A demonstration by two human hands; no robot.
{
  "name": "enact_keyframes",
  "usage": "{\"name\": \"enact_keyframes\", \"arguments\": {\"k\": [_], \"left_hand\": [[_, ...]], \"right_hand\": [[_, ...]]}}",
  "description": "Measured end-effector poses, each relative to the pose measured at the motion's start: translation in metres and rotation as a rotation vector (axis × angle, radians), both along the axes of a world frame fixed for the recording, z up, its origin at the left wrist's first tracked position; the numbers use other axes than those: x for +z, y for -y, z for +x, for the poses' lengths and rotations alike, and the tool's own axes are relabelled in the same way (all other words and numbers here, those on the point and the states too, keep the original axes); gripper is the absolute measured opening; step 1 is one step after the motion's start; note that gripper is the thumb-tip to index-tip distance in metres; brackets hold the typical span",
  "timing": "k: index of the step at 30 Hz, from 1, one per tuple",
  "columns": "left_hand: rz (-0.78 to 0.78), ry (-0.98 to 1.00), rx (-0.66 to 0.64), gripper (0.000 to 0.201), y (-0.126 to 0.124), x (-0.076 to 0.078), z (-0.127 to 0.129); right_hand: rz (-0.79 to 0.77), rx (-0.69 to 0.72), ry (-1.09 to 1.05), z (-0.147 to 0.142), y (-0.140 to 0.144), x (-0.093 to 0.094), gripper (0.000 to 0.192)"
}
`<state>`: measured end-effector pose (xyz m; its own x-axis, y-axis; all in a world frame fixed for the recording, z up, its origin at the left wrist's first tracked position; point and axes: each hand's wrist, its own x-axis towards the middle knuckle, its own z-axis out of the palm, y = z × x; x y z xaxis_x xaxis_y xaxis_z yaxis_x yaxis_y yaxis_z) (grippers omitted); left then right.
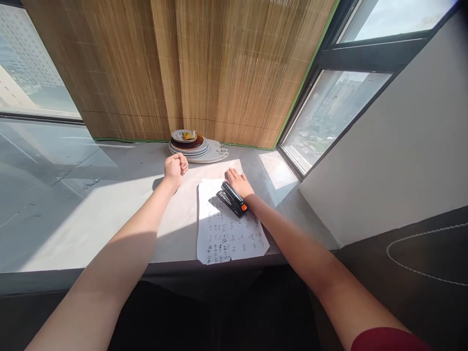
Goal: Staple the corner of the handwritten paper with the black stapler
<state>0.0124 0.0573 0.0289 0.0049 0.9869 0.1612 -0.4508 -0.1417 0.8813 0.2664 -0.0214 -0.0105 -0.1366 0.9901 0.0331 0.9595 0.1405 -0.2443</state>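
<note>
While the right hand (239, 183) lies flat beside the stapler (231, 199), left hand (176, 167) fisted, paper's (228, 234) handwriting unreadable.

Stapler (231, 199) on paper (226, 229), plates (215, 153) behind.

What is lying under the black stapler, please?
The black stapler with an orange end rests on white handwritten paper sheets; the writing beneath it is covered. The right hand touches it.

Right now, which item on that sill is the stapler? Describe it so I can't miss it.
Start at the bamboo blind and drop to the grey sill beneath it. In the sunlit patch lies a sheet of handwritten paper; the stapler sits on its upper part, beside the right hand. It is the only black thing there, with an orange end, unlike the round plates behind.
</note>
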Motion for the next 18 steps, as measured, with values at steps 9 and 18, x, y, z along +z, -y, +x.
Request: {"name": "enact_keyframes", "arguments": {"k": [9, 18], "left_hand": [[0.376, -1.092, -0.143, 0.018, 0.042, -0.024, 0.061], [0.337, -1.272, -0.191, 0.019, 0.039, -0.026, 0.060]], "right_hand": [[0.067, -0.028, -0.097, -0.003, 0.001, -0.005, 0.056], [0.327, 0.043, -0.457, 0.007, 0.021, 0.019, 0.033]]}}
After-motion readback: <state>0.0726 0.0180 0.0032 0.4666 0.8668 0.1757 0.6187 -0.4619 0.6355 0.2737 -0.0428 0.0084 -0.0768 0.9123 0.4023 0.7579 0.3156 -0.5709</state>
